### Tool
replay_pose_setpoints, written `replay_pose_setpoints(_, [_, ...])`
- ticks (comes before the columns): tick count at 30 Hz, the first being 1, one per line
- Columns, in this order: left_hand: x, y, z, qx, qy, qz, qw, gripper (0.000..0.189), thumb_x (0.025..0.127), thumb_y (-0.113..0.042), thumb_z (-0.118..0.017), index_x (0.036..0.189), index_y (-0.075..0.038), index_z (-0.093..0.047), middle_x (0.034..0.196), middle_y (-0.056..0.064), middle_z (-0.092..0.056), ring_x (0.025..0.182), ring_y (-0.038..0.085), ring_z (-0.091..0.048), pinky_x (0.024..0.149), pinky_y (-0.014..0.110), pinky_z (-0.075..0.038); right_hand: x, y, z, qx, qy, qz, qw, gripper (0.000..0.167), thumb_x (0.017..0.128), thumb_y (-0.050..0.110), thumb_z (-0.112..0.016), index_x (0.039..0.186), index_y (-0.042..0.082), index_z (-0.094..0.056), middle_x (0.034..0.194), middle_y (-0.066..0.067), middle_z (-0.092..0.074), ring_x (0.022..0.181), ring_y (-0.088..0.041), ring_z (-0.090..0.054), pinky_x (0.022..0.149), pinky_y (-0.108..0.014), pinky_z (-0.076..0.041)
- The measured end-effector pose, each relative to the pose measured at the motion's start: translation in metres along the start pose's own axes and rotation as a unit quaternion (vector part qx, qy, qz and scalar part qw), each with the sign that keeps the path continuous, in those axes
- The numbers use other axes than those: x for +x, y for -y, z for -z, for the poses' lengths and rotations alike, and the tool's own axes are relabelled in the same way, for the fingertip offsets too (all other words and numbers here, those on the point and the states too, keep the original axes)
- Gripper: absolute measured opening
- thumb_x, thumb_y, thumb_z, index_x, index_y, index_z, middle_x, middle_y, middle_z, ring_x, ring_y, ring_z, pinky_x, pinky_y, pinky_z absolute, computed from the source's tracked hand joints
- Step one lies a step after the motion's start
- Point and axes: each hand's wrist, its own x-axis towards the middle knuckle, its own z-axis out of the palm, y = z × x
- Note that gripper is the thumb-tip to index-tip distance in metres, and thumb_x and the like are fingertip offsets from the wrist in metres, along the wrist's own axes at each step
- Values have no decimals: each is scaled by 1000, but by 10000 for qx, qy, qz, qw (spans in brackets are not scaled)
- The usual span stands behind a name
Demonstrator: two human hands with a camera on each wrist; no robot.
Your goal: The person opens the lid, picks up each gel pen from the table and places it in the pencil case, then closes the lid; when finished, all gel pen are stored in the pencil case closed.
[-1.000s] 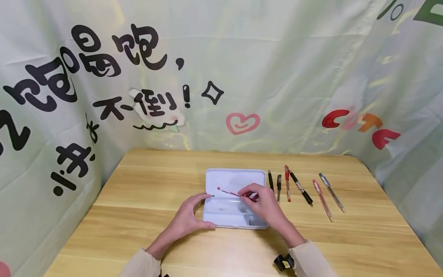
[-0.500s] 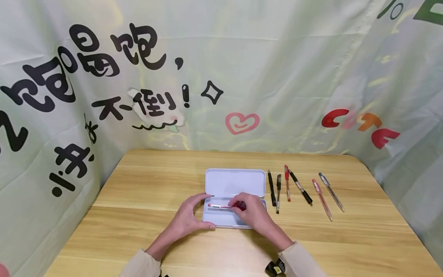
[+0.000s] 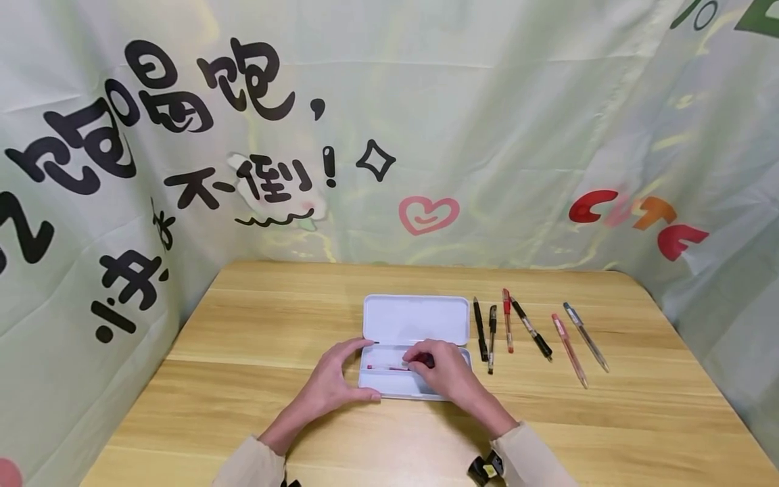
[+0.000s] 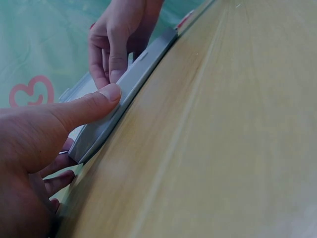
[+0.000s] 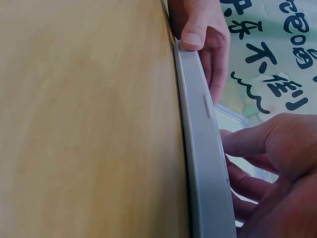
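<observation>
A white pencil case [image 3: 416,319] lies unfolded on the table, its lid leaning back and its divided tray toward the person. My left hand [image 3: 335,379] grips the tray's left end, thumb on the front wall and fingers at the back, as the left wrist view also shows. My right hand [image 3: 447,370] is over the tray's right part, thumb and forefinger pinching the end of a red pen [image 3: 379,367]. This pen lies lengthwise in the rear compartment. Its right end is hidden by the fingers. The wrist views hide the pen behind the case's front wall [image 5: 200,134].
Right of the case lie several pens: two black pens [image 3: 491,338], a red-capped pen [image 3: 508,321], another black pen [image 3: 532,329], a pink pen [image 3: 570,350] and a blue-ended pen [image 3: 586,337]. A printed curtain [image 3: 517,135] hangs behind the wooden table [image 3: 274,311].
My right hand has moved left and down, bringing the red pen from above the case into its rear compartment. The left hand has kept its hold on the case.
</observation>
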Motion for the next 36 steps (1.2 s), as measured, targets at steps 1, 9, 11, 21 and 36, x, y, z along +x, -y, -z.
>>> replay_pose_setpoints(1, [0,0,0,7,-6,-2,10000,93,64,-52,-96,142,-16,-59,147,9,-56,136,34,-50,112,59,-38,0,0,1,-7,-12,-5,10000,14,89,-2,-77,94,11,-78,96,0,-74,86,-13,-64,74,-27,-55])
replay_pose_setpoints(9, [1,-2,-2,-94,-22,2,10000,92,62,-49,-97,140,-16,-60,145,9,-57,133,33,-52,110,59,-40,0,-4,26,309,-360,-217,9986,17,88,-3,-77,101,8,-77,94,-1,-74,81,-13,-65,71,-26,-56])
replay_pose_setpoints(11, [1,-2,-2,-89,-37,-3,10000,92,62,-48,-98,140,-16,-61,145,9,-58,132,33,-52,110,59,-40,1,-8,38,245,-566,-194,9979,19,88,-2,-77,104,7,-76,94,-2,-74,84,-14,-66,74,-28,-57])
replay_pose_setpoints(21, [-2,-2,-2,-45,-56,12,10000,92,62,-49,-97,140,-18,-60,145,9,-58,132,33,-52,110,59,-40,-9,-41,103,-257,-1499,-545,9869,22,95,6,-73,117,5,-73,102,-8,-73,95,-24,-66,77,-31,-54])
replay_pose_setpoints(36, [-1,-2,-2,-60,-68,142,9999,91,62,-49,-98,140,-20,-61,145,8,-57,132,34,-51,109,61,-40,-43,-102,175,-452,-2673,-1662,9481,37,99,23,-68,131,4,-66,119,-19,-68,94,-3,-55,67,-9,-45])
